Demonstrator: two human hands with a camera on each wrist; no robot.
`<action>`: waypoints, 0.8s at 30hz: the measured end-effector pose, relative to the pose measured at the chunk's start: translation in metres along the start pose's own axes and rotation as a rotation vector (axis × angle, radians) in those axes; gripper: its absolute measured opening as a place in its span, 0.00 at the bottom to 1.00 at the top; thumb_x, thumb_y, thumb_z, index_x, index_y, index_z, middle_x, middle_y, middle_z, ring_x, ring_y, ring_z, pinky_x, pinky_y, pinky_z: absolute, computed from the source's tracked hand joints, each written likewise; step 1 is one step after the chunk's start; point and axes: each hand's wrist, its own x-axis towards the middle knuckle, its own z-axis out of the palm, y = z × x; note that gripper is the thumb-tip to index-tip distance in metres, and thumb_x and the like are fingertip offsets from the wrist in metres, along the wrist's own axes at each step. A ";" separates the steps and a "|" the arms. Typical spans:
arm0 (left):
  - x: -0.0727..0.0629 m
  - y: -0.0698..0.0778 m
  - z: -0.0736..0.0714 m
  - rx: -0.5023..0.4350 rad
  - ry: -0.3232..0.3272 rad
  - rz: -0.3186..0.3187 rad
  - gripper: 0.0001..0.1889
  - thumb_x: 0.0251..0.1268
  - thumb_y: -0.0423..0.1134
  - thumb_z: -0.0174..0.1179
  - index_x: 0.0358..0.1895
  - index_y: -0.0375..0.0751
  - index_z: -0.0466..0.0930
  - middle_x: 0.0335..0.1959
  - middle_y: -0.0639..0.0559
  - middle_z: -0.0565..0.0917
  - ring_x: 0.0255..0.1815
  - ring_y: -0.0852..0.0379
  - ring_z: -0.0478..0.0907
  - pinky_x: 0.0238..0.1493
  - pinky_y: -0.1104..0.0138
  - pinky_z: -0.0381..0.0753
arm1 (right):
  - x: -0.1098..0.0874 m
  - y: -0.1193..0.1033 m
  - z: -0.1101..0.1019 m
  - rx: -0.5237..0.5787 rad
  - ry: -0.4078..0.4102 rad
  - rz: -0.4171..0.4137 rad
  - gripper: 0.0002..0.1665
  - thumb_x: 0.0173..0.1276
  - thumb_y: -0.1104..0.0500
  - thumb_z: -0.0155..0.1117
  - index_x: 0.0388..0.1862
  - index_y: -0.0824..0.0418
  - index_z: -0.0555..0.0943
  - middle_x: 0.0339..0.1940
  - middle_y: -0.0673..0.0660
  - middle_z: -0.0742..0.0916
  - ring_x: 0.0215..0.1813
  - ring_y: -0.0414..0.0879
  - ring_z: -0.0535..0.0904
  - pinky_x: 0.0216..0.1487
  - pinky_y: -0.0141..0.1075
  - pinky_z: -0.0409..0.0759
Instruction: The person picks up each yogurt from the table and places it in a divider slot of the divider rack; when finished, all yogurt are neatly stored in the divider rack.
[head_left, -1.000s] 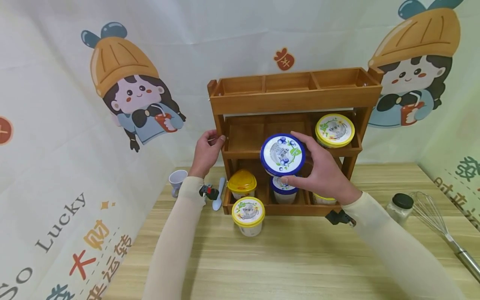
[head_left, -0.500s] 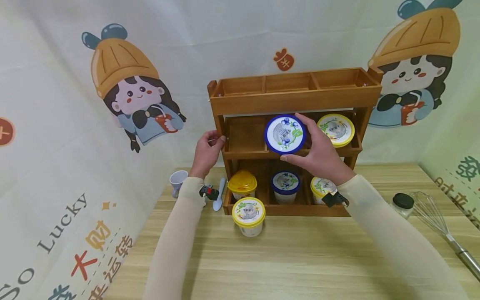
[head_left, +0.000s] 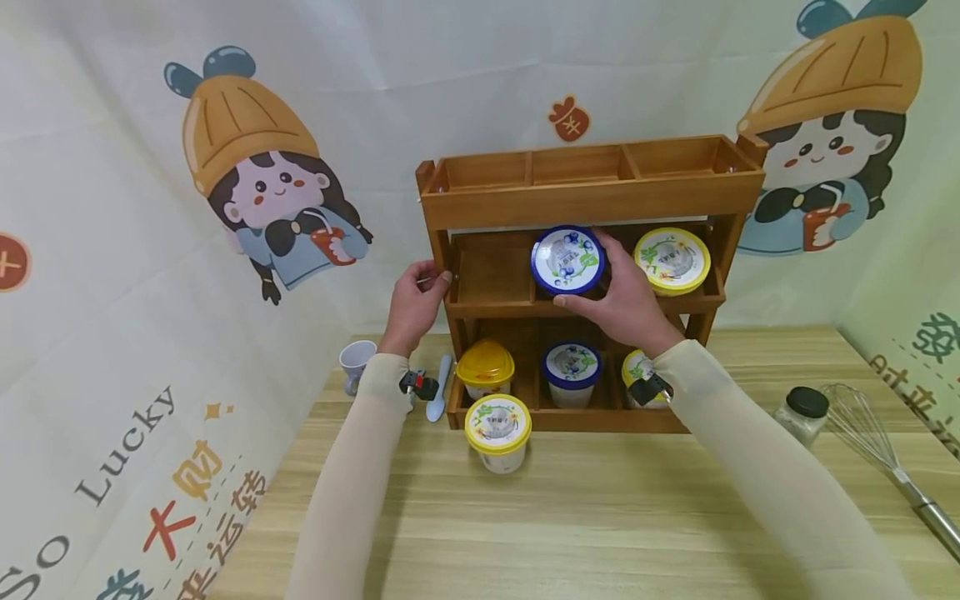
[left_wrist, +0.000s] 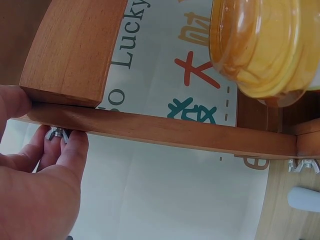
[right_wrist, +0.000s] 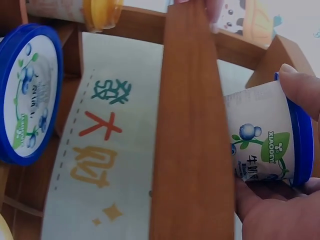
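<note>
My right hand (head_left: 626, 300) holds a blue-lidded cup (head_left: 567, 260) with blueberry print, thumb and fingers round its sides. The cup is at the middle compartment of the wooden shelf rack's (head_left: 592, 206) middle tier; in the right wrist view its base is hidden behind a board. To its right stands a yellow-lidded cup (head_left: 672, 260). My left hand (head_left: 415, 308) grips the rack's left post, thumb on one side and fingers on the other, beside a wing nut (left_wrist: 57, 133). Below are a yellow dome-lidded tub (head_left: 485, 367), another blue-lidded cup (head_left: 572, 365) and a partly hidden yellow-lidded cup (head_left: 636, 367).
A yellow-lidded cup (head_left: 498, 423) stands on the table (head_left: 570, 517) before the rack. Left of the rack are a small mug (head_left: 356, 357) and a pale blue spoon (head_left: 438, 390). To the right lie a black-capped jar (head_left: 802, 412) and a whisk (head_left: 870, 433).
My right hand has carried the blue-lidded cup up and back, from in front of the rack to its middle tier. My left hand stays on the post.
</note>
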 end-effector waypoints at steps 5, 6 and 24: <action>-0.001 0.000 0.000 0.003 -0.005 -0.008 0.29 0.79 0.49 0.60 0.74 0.37 0.70 0.69 0.39 0.77 0.69 0.42 0.77 0.73 0.50 0.78 | 0.003 0.004 0.003 -0.026 -0.003 0.023 0.67 0.60 0.47 0.84 0.87 0.59 0.52 0.84 0.64 0.67 0.83 0.62 0.64 0.85 0.58 0.59; -0.001 0.000 0.000 0.002 -0.005 -0.008 0.29 0.79 0.49 0.61 0.74 0.37 0.70 0.69 0.39 0.77 0.69 0.42 0.77 0.73 0.50 0.78 | 0.003 0.003 0.003 -0.028 -0.003 0.022 0.67 0.60 0.47 0.84 0.87 0.60 0.52 0.84 0.64 0.68 0.83 0.62 0.64 0.85 0.58 0.59; -0.001 0.000 0.000 0.005 -0.002 -0.011 0.28 0.80 0.49 0.60 0.74 0.37 0.70 0.69 0.39 0.77 0.70 0.42 0.77 0.73 0.51 0.78 | 0.009 0.001 0.005 -0.145 -0.070 0.074 0.66 0.61 0.45 0.82 0.86 0.66 0.52 0.82 0.69 0.68 0.81 0.64 0.66 0.84 0.58 0.62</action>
